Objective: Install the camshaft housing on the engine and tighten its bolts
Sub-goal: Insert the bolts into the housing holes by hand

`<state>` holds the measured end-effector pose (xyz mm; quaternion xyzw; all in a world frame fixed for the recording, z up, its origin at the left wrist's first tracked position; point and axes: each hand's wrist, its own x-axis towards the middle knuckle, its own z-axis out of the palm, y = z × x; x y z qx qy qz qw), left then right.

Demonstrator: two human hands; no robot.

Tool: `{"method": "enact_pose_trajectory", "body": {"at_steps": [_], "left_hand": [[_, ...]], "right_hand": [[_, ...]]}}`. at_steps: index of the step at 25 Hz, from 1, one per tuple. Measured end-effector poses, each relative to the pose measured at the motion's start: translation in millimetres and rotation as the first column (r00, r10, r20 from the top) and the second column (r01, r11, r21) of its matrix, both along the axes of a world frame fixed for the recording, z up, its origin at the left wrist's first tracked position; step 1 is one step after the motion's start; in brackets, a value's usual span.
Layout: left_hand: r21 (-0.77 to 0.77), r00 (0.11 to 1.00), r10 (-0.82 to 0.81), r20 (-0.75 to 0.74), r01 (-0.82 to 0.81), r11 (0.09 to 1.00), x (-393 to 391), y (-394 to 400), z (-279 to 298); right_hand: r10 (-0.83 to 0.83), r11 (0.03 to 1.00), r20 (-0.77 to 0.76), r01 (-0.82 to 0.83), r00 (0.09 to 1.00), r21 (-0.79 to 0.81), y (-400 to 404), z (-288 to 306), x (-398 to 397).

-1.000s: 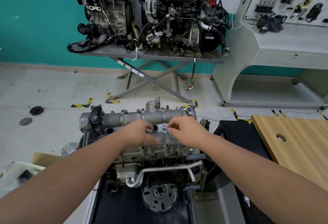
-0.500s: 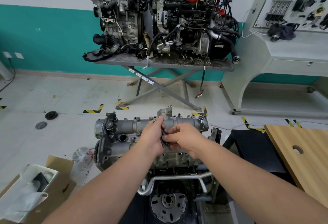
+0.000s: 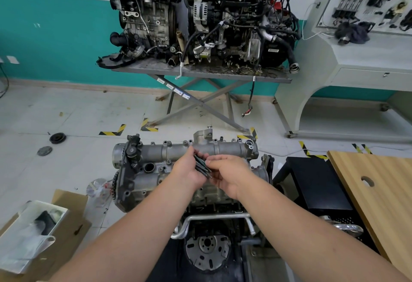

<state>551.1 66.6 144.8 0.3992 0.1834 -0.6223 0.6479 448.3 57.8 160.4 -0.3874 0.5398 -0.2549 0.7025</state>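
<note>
workshop floor of pale tiles, a teal-banded wall behind, and two other engines (image 3: pixel 200 18) crowded on a folding metal stand (image 3: pixel 200 74) at the back. near the camera sits the engine (image 3: pixel 142 183) being worked on, with the camshaft housing (image 3: pixel 169 152) already lying along its top, so the placing step looks done. several bolts appear to stand in the holes along the housing's far edge, though whether they are tight cannot be told.

both hands hover just above the housing's middle. the left hand (image 3: pixel 188 170) has its fingers curled round a bundle of long dark bolts (image 3: pixel 201 166), and the right hand (image 3: pixel 227 173) pinches at the same bundle with fingertips, seemingly picking one out. no wrench or socket shows near the hands.

by my judgement the job is around its middle: housing seated, bolts being handed out one by one, and the remaining holes plus all final tightening are left to do.

a wooden table (image 3: pixel 383 192) stands to the right, a cardboard box (image 3: pixel 66 219) to the left.
</note>
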Motion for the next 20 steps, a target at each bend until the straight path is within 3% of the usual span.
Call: {"method": "enact_pose_trajectory", "body": {"at_steps": [6, 8, 10, 12, 14, 15, 16, 17, 18, 19, 20], "left_hand": [[-0.002, 0.999, -0.024, -0.041, 0.024, 1.0, 3.2, 2.5, -0.3], [-0.002, 0.998, 0.013, -0.065, -0.013, 1.0, 2.9, 2.4, 1.3], [0.014, 0.998, -0.016, -0.053, 0.017, 1.0, 8.9, 2.1, 1.5], [0.041, 0.984, -0.147, 0.097, 0.143, 0.989, 20.1, 4.2, -0.2], [0.102, 0.862, -0.299, 0.41, 0.282, 0.954, 31.4, 10.0, -6.6], [0.155, 0.718, -0.366, 0.591, 0.344, 0.926, 35.9, 13.8, -10.2], [0.247, 0.491, -0.434, 0.756, 0.399, 0.883, 40.7, 18.7, -13.6], [0.381, 0.171, -0.488, 0.856, 0.43, 0.818, 45.7, 23.8, -16.0], [0.531, -0.206, -0.493, 0.845, 0.429, 0.731, 51.2, 27.9, -18.4], [0.673, -0.542, -0.433, 0.72, 0.394, 0.626, 55.3, 32.0, -20.9], [0.78, -0.765, -0.331, 0.553, 0.336, 0.528, 57.7, 35.8, -23.9]], "right_hand": [[-0.083, 0.986, -0.053, 0.074, 0.995, -0.153, 4.3, 1.2, 2.0], [-0.122, 0.98, 0.052, 0.128, 0.991, -0.153, 4.4, 4.6, 1.2], [-0.183, 0.98, 0.293, 0.197, 0.938, -0.019, 0.4, 10.6, -8.5], [-0.166, 0.986, 0.492, 0.135, 0.855, 0.098, -5.0, 17.3, -28.0], [-0.044, 0.997, 0.539, 0.001, 0.841, 0.08, -8.5, 23.2, -44.6], [0.021, 0.998, 0.517, -0.052, 0.856, 0.045, -9.9, 25.5, -48.7], [0.072, 0.996, 0.484, -0.086, 0.872, 0.007, -12.0, 26.8, -50.5], [0.109, 0.994, 0.452, -0.107, 0.886, -0.031, -13.8, 27.1, -51.0], [0.141, 0.99, 0.413, -0.123, 0.9, -0.071, -16.2, 26.6, -50.8], [0.175, 0.983, 0.354, -0.143, 0.919, -0.115, -17.9, 25.6, -50.3], [0.206, 0.972, 0.256, -0.167, 0.944, -0.166, -18.4, 23.3, -50.3]]}}
